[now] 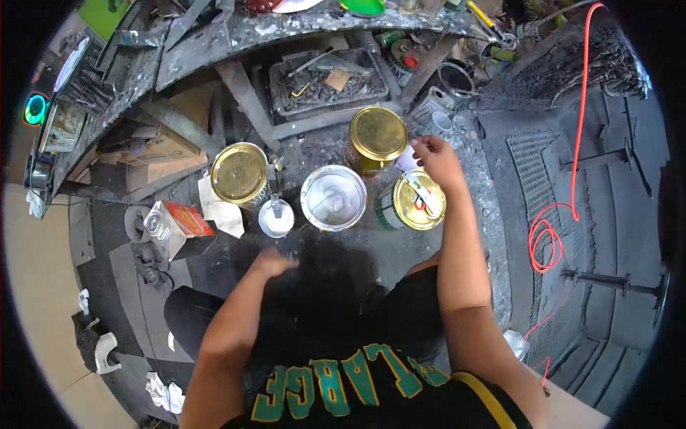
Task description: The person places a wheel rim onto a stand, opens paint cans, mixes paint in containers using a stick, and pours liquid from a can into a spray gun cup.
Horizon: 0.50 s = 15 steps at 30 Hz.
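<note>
My right hand (439, 163) reaches forward, its fingers pinched at the rim of a small white cup (406, 160). That cup is between a tall gold-lidded can (379, 134) and a green-sided can (389, 209), which has a whitish strip (429, 196) across its gold lid. My left hand (274, 264) hovers low and slightly blurred near my lap, its fingers partly hidden. Just beyond it is a small cup of white material (276, 218). Beside that cup stands an open can (334, 199) with a pale grey coating inside. Another gold-lidded can (239, 173) is at the left.
A red-and-silver rectangular tin (179, 227) stands at the left near a paper sheet (223, 209). Under the paint-spattered bench (250, 32) is a tray of debris (286, 100). A clear cup (441, 123) stands farther back. A red hose (577, 143) coils at the right.
</note>
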{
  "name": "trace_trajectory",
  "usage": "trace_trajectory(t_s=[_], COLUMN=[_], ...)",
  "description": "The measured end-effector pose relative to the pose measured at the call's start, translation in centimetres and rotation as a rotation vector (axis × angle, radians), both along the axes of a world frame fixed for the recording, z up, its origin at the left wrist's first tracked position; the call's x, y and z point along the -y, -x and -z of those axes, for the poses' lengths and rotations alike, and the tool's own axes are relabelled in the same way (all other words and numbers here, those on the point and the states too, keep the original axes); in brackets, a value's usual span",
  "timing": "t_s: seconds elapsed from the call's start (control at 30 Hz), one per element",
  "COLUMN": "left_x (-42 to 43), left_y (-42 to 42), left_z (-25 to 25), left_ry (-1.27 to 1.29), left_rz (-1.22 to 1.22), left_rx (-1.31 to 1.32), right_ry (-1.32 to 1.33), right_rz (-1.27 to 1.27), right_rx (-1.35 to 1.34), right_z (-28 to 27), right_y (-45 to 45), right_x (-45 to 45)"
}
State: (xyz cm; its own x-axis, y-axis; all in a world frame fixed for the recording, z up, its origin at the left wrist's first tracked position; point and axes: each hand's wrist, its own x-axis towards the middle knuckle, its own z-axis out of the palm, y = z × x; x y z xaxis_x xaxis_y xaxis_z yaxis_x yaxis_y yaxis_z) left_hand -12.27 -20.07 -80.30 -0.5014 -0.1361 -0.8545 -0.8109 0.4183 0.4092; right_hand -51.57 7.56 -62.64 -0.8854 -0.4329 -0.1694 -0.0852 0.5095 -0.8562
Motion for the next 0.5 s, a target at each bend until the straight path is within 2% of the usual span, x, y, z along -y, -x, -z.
trace_trajectory(t_s=[0.07,0.13,0.17,0.2,0.27,0.33,0.37,0.47,0.5], left_x=[-3.2,-4.3,-4.4,-4.3,-3.5,-4.0,-4.6,-6.3,-6.9], left_y=[1.7,0.7,1.1,1.5,1.4,3.2,3.6,6.8,7.1], left_z=[-11.9,-15.3,-17.0,-18.0,-15.4,-16.3,-14.3,-15.8,-16.4], left_ry=[0.17,0.256,0.135,0.014,-0.194,0.026,0.1,-0.212,-0.159], left_rz=[0.274,0.409,0.382,0.354,0.366,0.638,0.647,0.496,0.539], left_rx=[-0.084,-0.385,-0.377,-0.369,-0.408,-0.411,-0.536,-0.518,-0.553], right_ry=[0.006,0.085,0.108,0.131,0.09,0.201,0.2,0.304,0.302], right_rz=[0.01,0.006,-0.004,-0.017,-0.03,-0.024,-0.059,-0.137,-0.17], right_rx=[-0.036,-0.085,-0.114,-0.144,-0.193,-0.197,-0.205,-0.12,-0.108], right_z=[-1.8,-0.6,-0.1,-0.1,-1.9,-3.4,-4.4,-7.7,-8.7], right_y=[-0.7,-0.4,-0.4,-0.6,-1.7,-3.0,-3.5,-6.3,-7.3], right_x=[0.8,1.2,1.6,1.9,2.8,4.0,4.4,5.8,6.2])
